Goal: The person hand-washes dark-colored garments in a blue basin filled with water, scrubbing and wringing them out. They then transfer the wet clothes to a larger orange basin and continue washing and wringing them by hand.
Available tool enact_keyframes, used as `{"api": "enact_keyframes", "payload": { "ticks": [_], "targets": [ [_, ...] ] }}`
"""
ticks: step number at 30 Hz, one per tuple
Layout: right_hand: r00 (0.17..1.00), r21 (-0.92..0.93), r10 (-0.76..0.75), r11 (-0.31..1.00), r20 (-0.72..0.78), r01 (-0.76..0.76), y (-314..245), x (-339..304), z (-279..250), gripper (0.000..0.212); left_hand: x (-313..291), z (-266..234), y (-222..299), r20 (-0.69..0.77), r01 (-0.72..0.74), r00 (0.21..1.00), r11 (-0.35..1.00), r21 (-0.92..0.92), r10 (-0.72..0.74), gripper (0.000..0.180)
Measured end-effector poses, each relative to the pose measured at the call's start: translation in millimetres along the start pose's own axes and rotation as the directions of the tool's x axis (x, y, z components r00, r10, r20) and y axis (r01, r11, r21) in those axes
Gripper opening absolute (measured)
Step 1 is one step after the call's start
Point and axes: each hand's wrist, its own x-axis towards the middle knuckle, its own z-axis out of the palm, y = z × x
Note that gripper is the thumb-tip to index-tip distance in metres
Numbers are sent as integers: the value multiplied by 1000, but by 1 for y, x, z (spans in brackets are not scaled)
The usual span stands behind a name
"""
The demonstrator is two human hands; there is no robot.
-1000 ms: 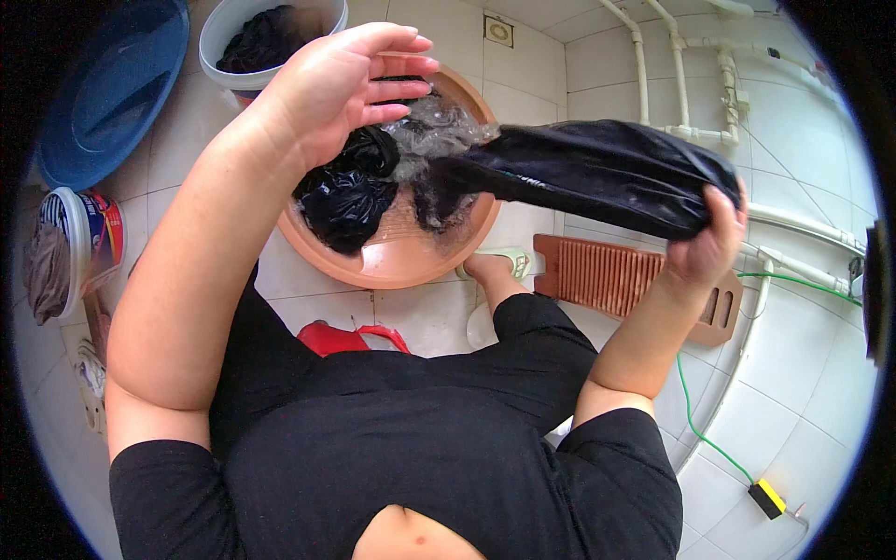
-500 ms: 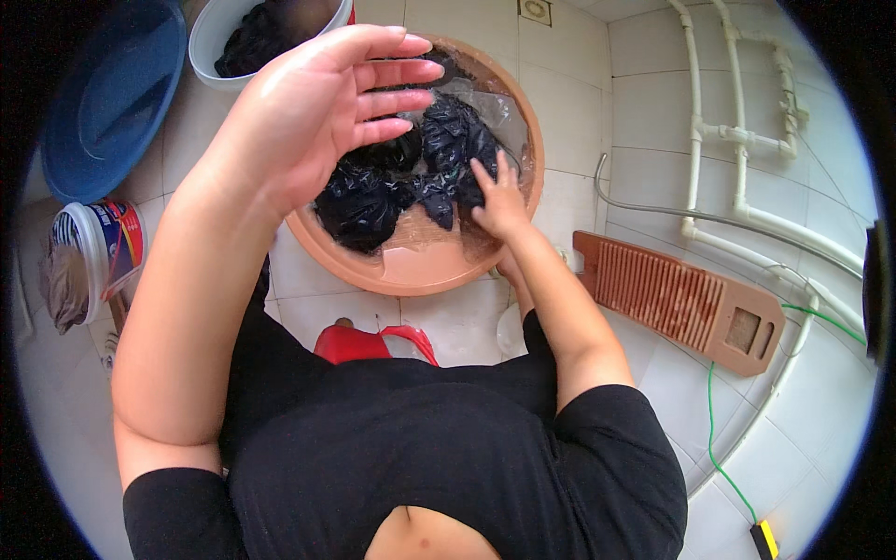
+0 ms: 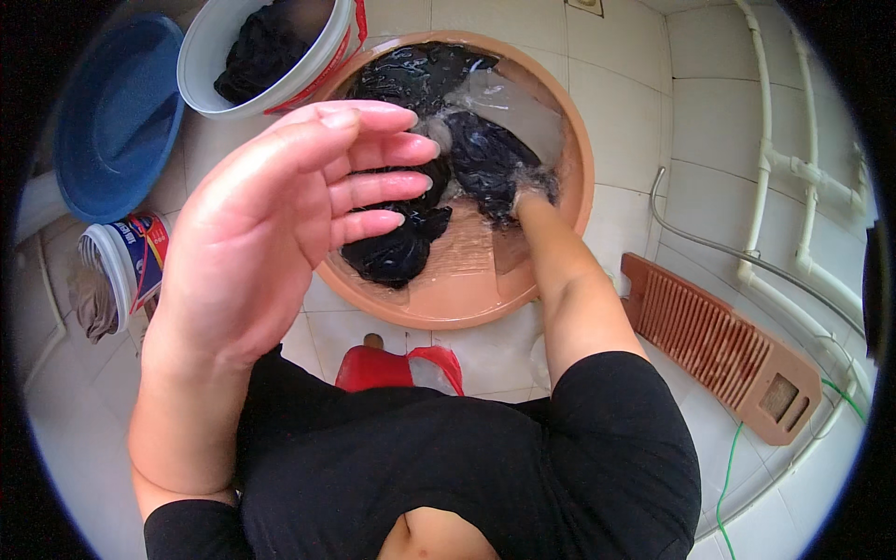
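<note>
Head view: a small white bucket [image 3: 117, 280], tipped toward the left, bears a label [image 3: 147, 254] in dark blue and red with pale print, not transcribed. A larger white bucket [image 3: 193, 91] with dark cloth [image 3: 271, 56] inside shows red on its outer side.

Hands: the left hand [image 3: 266, 219] is raised close to the camera, palm exposed, fingers extended, slightly curved and parted, gripping nothing. Its forearm rises from the lower left. The right arm [image 3: 565, 266] reaches forward and down into a round terracotta-coloured basin [image 3: 583, 182]; the right hand is hidden in water at the black garment [image 3: 485, 154], and whether it grips cannot be told. The garment lies wet in the basin, right of other black clothes [image 3: 392, 257]. A brown washboard [image 3: 714, 341] leans at the right
</note>
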Motion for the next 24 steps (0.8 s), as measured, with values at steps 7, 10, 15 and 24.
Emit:
{"api": "enact_keyframes", "payload": {
  "ticks": [7,10,15,24],
  "targets": [
    [986,845,127,535,-103,19,27,83,78,52,-1,6,-2,12,12,1000,1000,8,-12,40],
    [835,832,377,532,-400,158,-27,-7,62,38,-8,1,-4,14,-14,1000,1000,-3,14,40],
    [988,338,-71,934,-135,113,-8,-92,15,55,-23,2,0,89,-34,995,999,-20,36,38],
    [586,592,335,-95,-738,800,45,-334,-175,25,-47,-5,9,93,-141,985,989,-35,144,36]
  ]
}}
